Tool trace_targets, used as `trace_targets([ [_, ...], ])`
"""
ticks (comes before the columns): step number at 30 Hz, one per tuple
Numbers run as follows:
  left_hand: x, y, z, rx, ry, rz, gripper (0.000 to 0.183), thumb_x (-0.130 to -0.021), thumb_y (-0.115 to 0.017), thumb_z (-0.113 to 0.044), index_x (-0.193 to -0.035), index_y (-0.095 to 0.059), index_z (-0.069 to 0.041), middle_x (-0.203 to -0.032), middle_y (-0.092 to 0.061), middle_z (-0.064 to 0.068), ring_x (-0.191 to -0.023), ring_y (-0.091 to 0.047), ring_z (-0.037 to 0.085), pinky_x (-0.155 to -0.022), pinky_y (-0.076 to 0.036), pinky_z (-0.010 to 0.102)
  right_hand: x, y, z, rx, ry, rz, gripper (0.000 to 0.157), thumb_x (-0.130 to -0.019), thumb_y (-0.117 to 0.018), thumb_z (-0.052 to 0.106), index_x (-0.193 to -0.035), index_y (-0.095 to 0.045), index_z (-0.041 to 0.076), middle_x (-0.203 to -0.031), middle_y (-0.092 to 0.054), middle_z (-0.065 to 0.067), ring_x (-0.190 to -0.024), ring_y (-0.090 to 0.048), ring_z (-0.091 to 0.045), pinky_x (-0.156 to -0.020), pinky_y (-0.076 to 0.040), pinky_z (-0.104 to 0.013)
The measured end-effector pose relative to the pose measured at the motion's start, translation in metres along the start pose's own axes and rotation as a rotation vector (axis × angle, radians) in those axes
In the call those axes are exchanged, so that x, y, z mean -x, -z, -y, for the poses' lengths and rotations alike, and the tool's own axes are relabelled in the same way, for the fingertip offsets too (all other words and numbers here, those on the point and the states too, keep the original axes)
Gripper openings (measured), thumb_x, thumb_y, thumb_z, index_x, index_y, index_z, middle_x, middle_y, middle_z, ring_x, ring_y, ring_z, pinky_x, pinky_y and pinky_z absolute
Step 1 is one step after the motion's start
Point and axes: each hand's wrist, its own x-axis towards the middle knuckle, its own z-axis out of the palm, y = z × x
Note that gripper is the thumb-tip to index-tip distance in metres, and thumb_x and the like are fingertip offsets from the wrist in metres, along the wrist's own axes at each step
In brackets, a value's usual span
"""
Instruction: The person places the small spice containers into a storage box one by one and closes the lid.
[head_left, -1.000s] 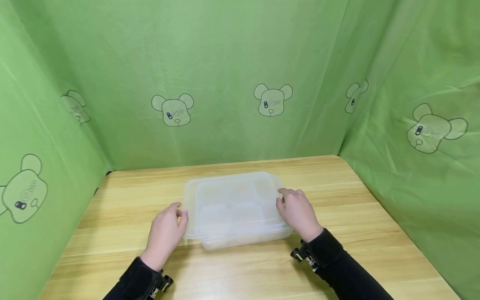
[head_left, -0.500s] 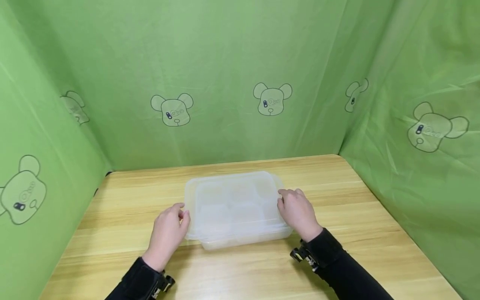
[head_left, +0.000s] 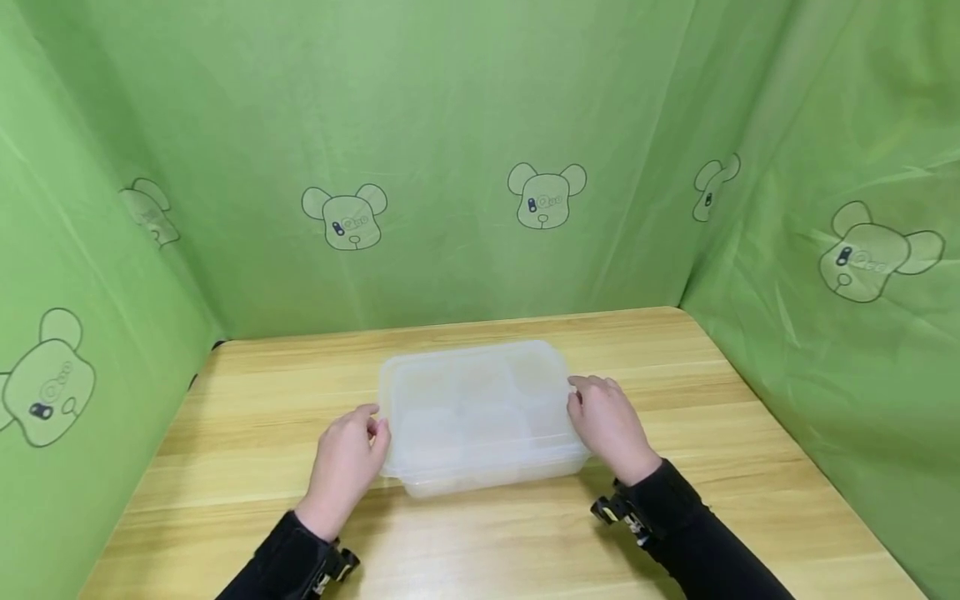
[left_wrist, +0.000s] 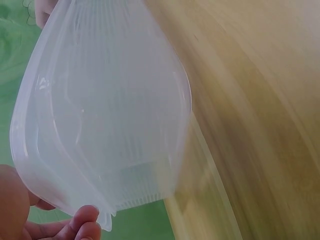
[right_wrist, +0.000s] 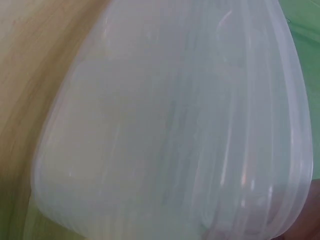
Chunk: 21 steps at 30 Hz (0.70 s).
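A frosted, see-through plastic lid (head_left: pixel 472 379) lies over a matching divided food container (head_left: pixel 495 477) on the wooden table. The left hand (head_left: pixel 343 462) pinches the lid's left edge between thumb and fingers. Its fingers (left_wrist: pixel 82 220) curl at the rim corner in the left wrist view. On the opposite side the right hand (head_left: pixel 611 423) holds the lid's right edge, thumb and index finger bent. In the right wrist view, the translucent container (right_wrist: pixel 125 125) fills most of the picture, and only a little of the hand shows at the lower right corner.
The light wooden table (head_left: pixel 480 550) spreads around the container. Green fabric walls (head_left: pixel 450 275) printed with bear heads enclose the back and both sides. A black wrist camera mount (head_left: pixel 622 510) sits on the right wrist, and another on the left.
Both hands have slid the lid a little to the right, so it sits more squarely over the container. The container has stayed in nearly the same place.
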Motion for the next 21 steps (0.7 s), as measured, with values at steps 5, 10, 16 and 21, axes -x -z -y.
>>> trace_targets([
  [5,-0.001,-0.003,-0.003,0.005,-0.011,-0.006,0.027,-0.091,-0.064,-0.011,-0.109,-0.069,0.008,-0.076,-0.068,0.006,-0.065,-0.057,0.020,-0.067,-0.053,0.042,0.001,0.005,-0.003,-0.010,0.000,-0.006,0.029,-0.096,-0.055,0.005,-0.118,-0.065,-0.011,-0.096,-0.067,-0.020,-0.075,-0.058,-0.028,-0.069,-0.050,-0.043],
  [10,-0.001,-0.004,-0.007,0.014,-0.023,-0.003,0.026,-0.091,-0.064,-0.011,-0.108,-0.070,0.007,-0.075,-0.068,0.005,-0.065,-0.058,0.019,-0.068,-0.053,0.042,0.000,0.008,-0.007,-0.005,-0.001,-0.022,0.029,-0.096,-0.055,0.004,-0.118,-0.065,-0.012,-0.091,-0.065,-0.018,-0.067,-0.050,-0.022,-0.064,-0.047,-0.040],
  [16,0.000,-0.004,-0.010,0.021,-0.026,-0.008,0.024,-0.090,-0.065,-0.011,-0.106,-0.071,0.006,-0.074,-0.067,0.003,-0.067,-0.060,0.021,-0.071,-0.054,0.043,0.002,0.007,-0.010,0.000,0.007,-0.026,0.029,-0.096,-0.054,0.003,-0.117,-0.065,-0.012,-0.084,-0.063,-0.014,-0.065,-0.047,-0.020,-0.062,-0.045,-0.038],
  [21,0.001,-0.006,-0.010,0.013,-0.022,-0.005,0.022,-0.090,-0.065,-0.011,-0.103,-0.071,0.005,-0.073,-0.066,0.002,-0.069,-0.060,0.022,-0.073,-0.054,0.044,0.004,0.005,-0.011,0.006,0.006,-0.014,0.029,-0.096,-0.054,0.003,-0.117,-0.065,-0.012,-0.086,-0.063,-0.014,-0.064,-0.047,-0.019,-0.060,-0.044,-0.036],
])
